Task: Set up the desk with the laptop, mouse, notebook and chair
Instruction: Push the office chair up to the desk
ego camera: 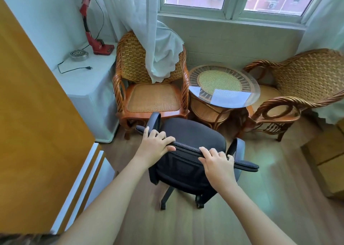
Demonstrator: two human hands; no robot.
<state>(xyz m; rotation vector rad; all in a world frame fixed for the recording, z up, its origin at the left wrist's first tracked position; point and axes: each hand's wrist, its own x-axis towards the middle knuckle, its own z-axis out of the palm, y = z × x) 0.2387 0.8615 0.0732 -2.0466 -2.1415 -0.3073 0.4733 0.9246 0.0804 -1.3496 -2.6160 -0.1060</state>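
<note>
A black office chair (191, 135) on castors stands on the wooden floor in the middle of the view, its back towards me. My left hand (155, 147) grips the top edge of the backrest on the left side. On the right side of the same edge, my right hand (216, 163) holds on with fingers curled over it. Both armrests stick out to the sides. No laptop, mouse, notebook or desk is in view.
Just beyond the office chair stand a wicker armchair (150, 88), a round glass-topped wicker table (223, 84) and a second wicker armchair (297, 88). A white cabinet (89, 81) with a red lamp (93, 27) sits at the left, beside a wooden panel (33, 99).
</note>
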